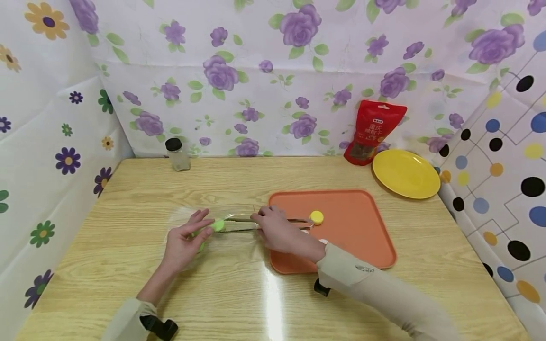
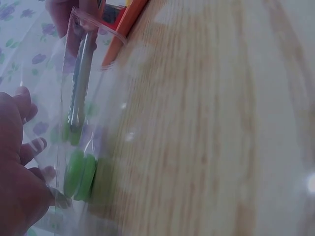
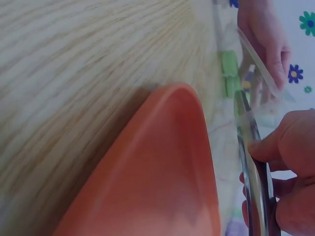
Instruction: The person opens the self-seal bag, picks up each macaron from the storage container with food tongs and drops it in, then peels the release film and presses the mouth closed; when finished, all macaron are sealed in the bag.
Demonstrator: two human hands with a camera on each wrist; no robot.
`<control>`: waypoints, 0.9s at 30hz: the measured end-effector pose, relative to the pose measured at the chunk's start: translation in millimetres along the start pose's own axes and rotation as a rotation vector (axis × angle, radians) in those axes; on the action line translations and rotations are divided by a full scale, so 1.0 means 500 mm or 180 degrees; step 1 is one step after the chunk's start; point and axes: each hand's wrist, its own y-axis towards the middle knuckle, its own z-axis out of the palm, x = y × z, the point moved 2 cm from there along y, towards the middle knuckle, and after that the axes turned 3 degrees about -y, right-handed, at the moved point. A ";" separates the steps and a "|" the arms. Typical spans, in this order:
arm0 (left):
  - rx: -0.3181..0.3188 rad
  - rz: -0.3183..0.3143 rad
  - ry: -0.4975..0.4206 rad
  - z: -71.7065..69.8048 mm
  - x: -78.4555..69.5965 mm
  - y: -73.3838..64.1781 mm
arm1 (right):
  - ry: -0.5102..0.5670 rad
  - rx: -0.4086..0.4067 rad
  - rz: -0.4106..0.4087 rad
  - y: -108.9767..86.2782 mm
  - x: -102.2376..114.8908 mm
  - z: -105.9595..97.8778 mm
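Note:
My right hand (image 1: 277, 229) grips a pair of metal tongs (image 1: 241, 219) around the middle. The tong tips reach into a clear plastic container (image 2: 112, 34) and meet a green macaron (image 1: 219, 224); whether they pinch it is hard to tell. More green macarons (image 2: 80, 176) lie inside the container, seen through its wall. My left hand (image 1: 185, 241) holds the container's left side, its thumb and fingers around the plastic. To the right, an orange tray (image 1: 350, 232) lies beneath my right wrist, bearing a yellow macaron (image 1: 316, 217) and partly hidden white ones (image 1: 324, 241).
A small jar with a black lid (image 1: 177, 155) stands at the back left. At the back right, a red snack pouch (image 1: 374, 130) leans on the flowered cloth, beside a yellow plate (image 1: 406, 174). Patterned cloths wall the wooden table (image 1: 222, 303) on three sides.

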 end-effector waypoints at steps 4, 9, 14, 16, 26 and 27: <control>0.0011 0.0020 0.0024 0.003 0.001 0.001 | 0.0030 -0.0004 0.0128 0.015 0.013 0.007; 0.0023 0.0069 0.0093 0.005 0.000 0.002 | 0.0039 -0.0009 0.0311 0.030 0.023 0.016; 0.0045 0.0149 0.0231 0.007 0.001 0.003 | -0.0040 0.0007 0.0442 0.043 0.034 0.023; 0.0055 0.0166 0.0260 0.008 0.001 0.003 | -0.0071 -0.0001 0.0489 0.046 0.038 0.026; 0.0088 0.0075 0.0317 0.011 0.002 0.002 | -0.0103 -0.0127 0.0530 0.054 0.051 0.033; 0.0092 0.0068 0.0319 0.011 0.002 0.002 | -0.0090 -0.0112 0.0530 0.053 0.049 0.032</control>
